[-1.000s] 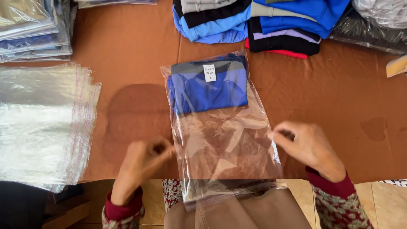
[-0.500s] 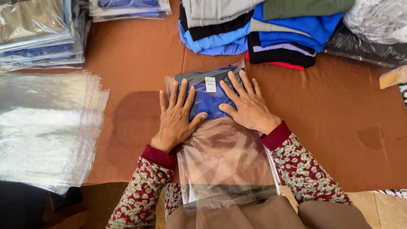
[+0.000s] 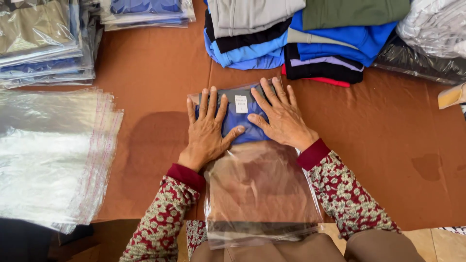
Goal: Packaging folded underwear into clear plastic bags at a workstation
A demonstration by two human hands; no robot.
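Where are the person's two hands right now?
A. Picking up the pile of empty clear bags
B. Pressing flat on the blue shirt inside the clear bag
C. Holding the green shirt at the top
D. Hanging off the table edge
B: the left hand and the right hand both lie palm down with spread fingers on the folded blue shirt at the far end of the clear bag.

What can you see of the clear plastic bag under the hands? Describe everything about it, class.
The clear plastic bag lies flat on the brown table, long and glossy. A folded blue garment with a white label fills its far end; the near end is empty and overhangs the table edge. The left hand and right hand press flat on it.
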